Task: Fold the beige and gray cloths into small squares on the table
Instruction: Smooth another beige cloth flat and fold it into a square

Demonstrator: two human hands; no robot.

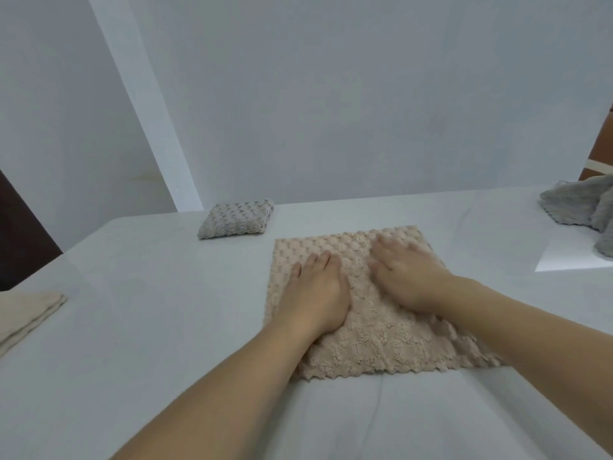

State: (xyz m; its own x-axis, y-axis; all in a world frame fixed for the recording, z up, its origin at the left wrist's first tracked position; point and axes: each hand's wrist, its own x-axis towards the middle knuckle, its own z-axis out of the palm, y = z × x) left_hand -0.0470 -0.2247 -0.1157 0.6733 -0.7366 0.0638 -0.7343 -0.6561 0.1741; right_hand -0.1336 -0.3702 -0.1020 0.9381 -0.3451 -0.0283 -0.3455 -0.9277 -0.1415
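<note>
A beige bobbled cloth (381, 340) lies spread flat on the white table (149, 327), just ahead of me. My left hand (318, 290) presses palm-down on its left half, fingers together and extended. My right hand (404, 270) rests flat on the right half, slightly blurred. Neither hand grips anything. A gray cloth folded into a small square (237, 219) sits at the far left of the table, apart from both hands.
Crumpled gray cloths (583, 210) lie piled at the table's far right edge. A folded beige cloth (26, 313) rests at the left edge. A white wall stands right behind the table.
</note>
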